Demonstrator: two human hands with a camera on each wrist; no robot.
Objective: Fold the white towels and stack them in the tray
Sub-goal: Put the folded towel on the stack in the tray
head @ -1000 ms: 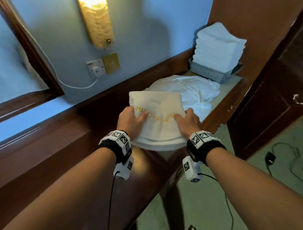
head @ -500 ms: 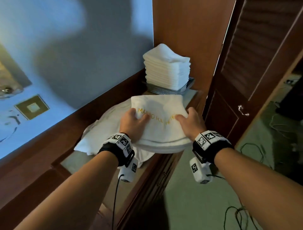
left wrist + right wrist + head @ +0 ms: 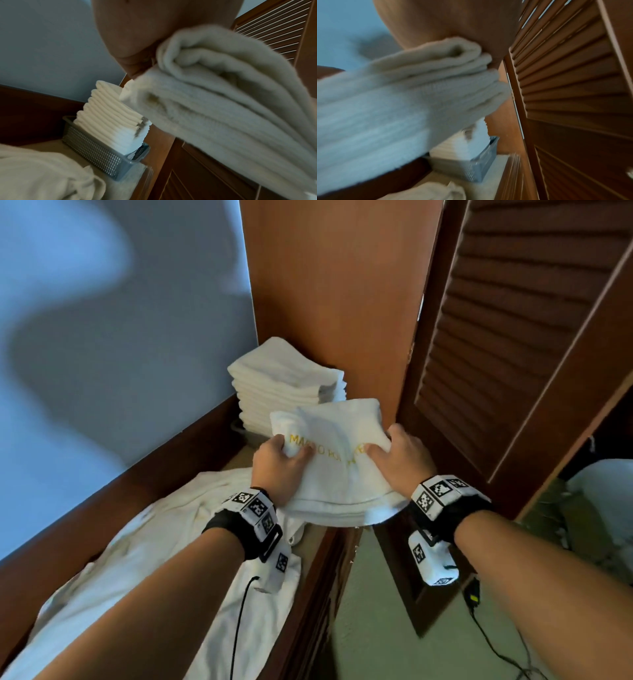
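A folded white towel [image 3: 337,470] with gold lettering hangs in the air between my two hands. My left hand [image 3: 279,467] grips its left edge, thumb on top. My right hand [image 3: 399,460] grips its right edge the same way. The towel's layered folds [image 3: 223,108] fill the left wrist view, and the same folded towel [image 3: 393,101] shows blurred in the right wrist view. Just beyond it a tall stack of folded white towels [image 3: 284,385] stands in a grey perforated tray [image 3: 96,151] at the far end of the counter, against the wooden panel.
A loose white cloth [image 3: 154,559] lies spread over the counter below my left forearm. A louvered wooden door [image 3: 513,337] stands close on the right. The counter's wooden edge [image 3: 325,577] runs between my arms. Black cables [image 3: 493,645] lie on the green floor.
Both hands have lifted the folded towel off the counter and carried it toward the stack in the tray. My view has swung right with them.
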